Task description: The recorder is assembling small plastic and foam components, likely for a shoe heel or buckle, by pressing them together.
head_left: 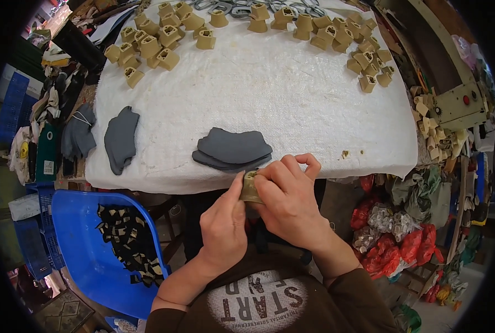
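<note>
Just in front of the table's near edge, my left hand (223, 225) and my right hand (289, 202) hold one small tan, tapered block (250, 190) that looks like a shoe heel. My left fingers press its left side. Curled round the right and top of it are my right fingers, hiding part of the block. Beyond my hands lies a short stack of curved dark-grey sheet pieces (233, 145). More grey pieces (121, 139) lie to the left, and a tied bundle (78, 133) of them sits past the table's left edge.
Many similar tan blocks (170, 36) stand along the far side of the white-covered table (247, 89), near metal rings (239, 10). A blue basin (75, 250) with black and tan pieces stands low on my left. Red bags (380, 258) and a machine (461, 105) are at right.
</note>
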Action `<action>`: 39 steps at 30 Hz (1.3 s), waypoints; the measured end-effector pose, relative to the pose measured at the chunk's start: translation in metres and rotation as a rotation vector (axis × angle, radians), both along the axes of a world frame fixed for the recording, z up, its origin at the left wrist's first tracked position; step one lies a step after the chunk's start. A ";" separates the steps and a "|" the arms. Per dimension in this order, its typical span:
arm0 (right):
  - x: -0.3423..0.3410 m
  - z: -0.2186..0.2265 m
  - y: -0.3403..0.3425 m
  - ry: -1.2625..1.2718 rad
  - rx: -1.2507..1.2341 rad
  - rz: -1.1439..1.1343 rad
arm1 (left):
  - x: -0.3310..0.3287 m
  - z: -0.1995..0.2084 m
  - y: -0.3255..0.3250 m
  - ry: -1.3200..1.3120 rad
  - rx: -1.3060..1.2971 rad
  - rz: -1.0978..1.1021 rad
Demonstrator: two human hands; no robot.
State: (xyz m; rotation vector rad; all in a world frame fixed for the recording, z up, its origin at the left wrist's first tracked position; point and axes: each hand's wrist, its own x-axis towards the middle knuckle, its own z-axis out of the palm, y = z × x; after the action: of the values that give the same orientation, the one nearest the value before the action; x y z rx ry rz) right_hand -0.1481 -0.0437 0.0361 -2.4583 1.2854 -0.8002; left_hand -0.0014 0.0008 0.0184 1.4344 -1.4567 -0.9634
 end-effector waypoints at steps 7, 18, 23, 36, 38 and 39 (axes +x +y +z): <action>-0.014 -0.030 -0.014 -0.348 -0.002 0.090 | 0.016 0.002 -0.009 0.091 -0.091 -0.131; -0.010 -0.028 -0.008 -0.497 0.134 0.291 | 0.027 -0.020 -0.018 1.019 0.623 -0.520; -0.007 -0.026 -0.003 -0.428 0.108 0.335 | 0.020 -0.031 -0.015 0.960 0.580 -0.435; -0.016 -0.031 -0.009 -0.434 0.090 0.192 | 0.023 -0.024 0.001 0.503 0.031 -0.091; -0.013 -0.029 -0.008 -0.468 0.104 0.206 | 0.029 -0.026 0.002 0.305 -0.150 -0.172; -0.012 -0.030 -0.007 -0.469 0.104 0.208 | 0.027 -0.029 0.002 0.292 -0.210 -0.140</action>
State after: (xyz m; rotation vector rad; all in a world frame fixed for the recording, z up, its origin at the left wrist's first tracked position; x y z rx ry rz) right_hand -0.1604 -0.0505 0.0061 -2.1029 0.8633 -1.1317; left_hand 0.0252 0.0028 -0.0109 1.0060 -1.4054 -1.0251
